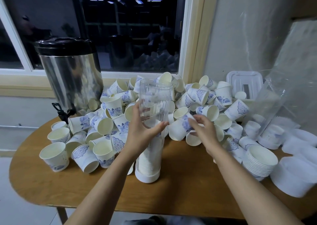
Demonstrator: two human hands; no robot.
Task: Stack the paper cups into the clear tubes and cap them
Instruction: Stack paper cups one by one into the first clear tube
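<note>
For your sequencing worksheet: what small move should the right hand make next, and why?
Probably lift the paper cup to the open top of the clear tube and drop it in: the right hand grips it, the left hand holds the tube, half-empty.

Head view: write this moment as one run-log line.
left hand: holds clear tube | right hand: grips paper cup | clear tube: partly filled, top uncapped
</note>
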